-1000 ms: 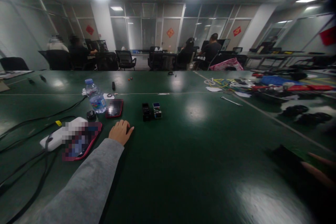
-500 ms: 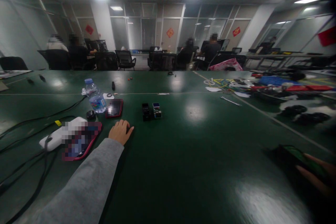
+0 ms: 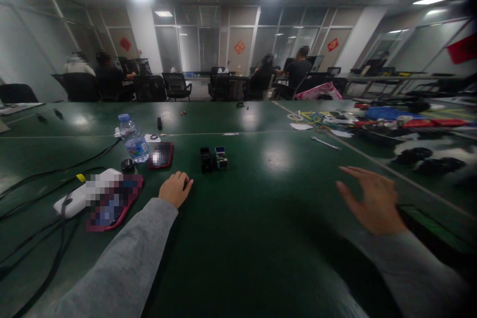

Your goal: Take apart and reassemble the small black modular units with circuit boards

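Note:
My left hand (image 3: pixel 175 189) rests on the green table (image 3: pixel 261 218) with its fingers curled loosely down and nothing visible in them, just right of a red-cased phone (image 3: pixel 114 202). Over the table at the right my right hand (image 3: pixel 370 198) hovers with fingers stretched and spread, holding nothing. A dark flat object (image 3: pixel 428 221) with a green edge lies just beyond and right of it. Two small dark blocks (image 3: pixel 213 158) stand ahead of my left hand.
A water bottle (image 3: pixel 133 138), a second red phone (image 3: pixel 161 154), a white power bank (image 3: pixel 80 193) and black cables (image 3: pixel 44 174) sit at the left. Tools, wires and coloured parts (image 3: pixel 372 121) crowd the far right. Several people sit at desks (image 3: pixel 283 77) in the background.
My right hand has come in from the lower right edge to the middle right, now spread open over the table. My left hand has stayed put.

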A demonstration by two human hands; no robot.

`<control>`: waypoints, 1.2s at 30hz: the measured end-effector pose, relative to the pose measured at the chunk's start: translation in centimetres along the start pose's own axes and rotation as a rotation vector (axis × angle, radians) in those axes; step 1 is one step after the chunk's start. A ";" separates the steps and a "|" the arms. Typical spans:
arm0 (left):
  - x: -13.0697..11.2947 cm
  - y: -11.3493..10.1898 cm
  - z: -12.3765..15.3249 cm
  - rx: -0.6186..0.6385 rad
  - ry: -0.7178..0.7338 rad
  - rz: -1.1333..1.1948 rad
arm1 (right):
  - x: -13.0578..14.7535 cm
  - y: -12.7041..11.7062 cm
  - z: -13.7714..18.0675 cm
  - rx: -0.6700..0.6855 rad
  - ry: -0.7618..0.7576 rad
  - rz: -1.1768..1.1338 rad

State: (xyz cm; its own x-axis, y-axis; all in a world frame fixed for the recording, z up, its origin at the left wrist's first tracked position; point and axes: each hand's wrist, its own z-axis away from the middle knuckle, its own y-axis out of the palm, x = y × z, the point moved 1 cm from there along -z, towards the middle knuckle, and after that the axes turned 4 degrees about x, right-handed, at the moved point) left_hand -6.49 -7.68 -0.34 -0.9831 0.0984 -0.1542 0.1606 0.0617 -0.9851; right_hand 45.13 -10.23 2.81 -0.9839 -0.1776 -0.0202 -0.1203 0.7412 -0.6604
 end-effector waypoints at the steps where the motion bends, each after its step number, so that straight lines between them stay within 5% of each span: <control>1: -0.4 0.0 -0.2 0.009 0.013 0.006 | 2.6 0.9 -0.9 0.030 -0.047 -0.077; 7: -2.9 0.4 -2.2 0.064 0.044 0.017 | 17.7 6.3 -3.5 0.274 -0.207 -0.340; 12: -3.2 0.8 -2.8 0.059 0.083 -0.004 | 24.1 9.5 -5.4 0.388 -0.337 -0.393; 18: -3.2 1.0 -2.7 0.041 0.103 -0.008 | 24.3 11.5 -5.8 0.470 -0.351 -0.485; 36: -3.5 0.4 -2.5 0.051 0.101 -0.026 | 23.8 10.9 -5.8 0.397 -0.167 -0.538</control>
State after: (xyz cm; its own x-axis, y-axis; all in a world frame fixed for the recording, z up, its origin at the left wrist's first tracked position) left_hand -2.80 -5.53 0.00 -0.9727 0.1970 -0.1227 0.1282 0.0155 -0.9916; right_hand 19.58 -2.63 -0.57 -0.7638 -0.5752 0.2930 -0.4973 0.2348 -0.8352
